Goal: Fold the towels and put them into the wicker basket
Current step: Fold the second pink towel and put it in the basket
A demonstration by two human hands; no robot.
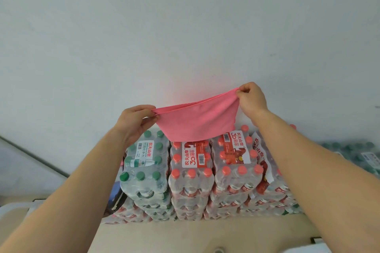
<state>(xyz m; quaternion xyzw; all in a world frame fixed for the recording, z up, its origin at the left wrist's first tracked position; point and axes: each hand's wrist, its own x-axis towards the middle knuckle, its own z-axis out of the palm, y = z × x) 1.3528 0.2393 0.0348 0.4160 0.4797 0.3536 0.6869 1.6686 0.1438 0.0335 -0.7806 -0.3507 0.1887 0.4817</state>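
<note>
A pink towel (197, 121) hangs in the air in front of me, stretched between both hands and sagging in the middle. My left hand (135, 121) pinches its left top corner. My right hand (251, 98) pinches its right top corner, a little higher. The towel looks doubled over, with two edges running together along the top. The wicker basket is not in view.
Shrink-wrapped packs of water bottles are stacked against the white wall: green-capped ones (144, 170) on the left, red-capped ones (216, 170) in the middle and right. More green-capped packs (353, 152) lie far right. A beige surface (195, 236) runs below.
</note>
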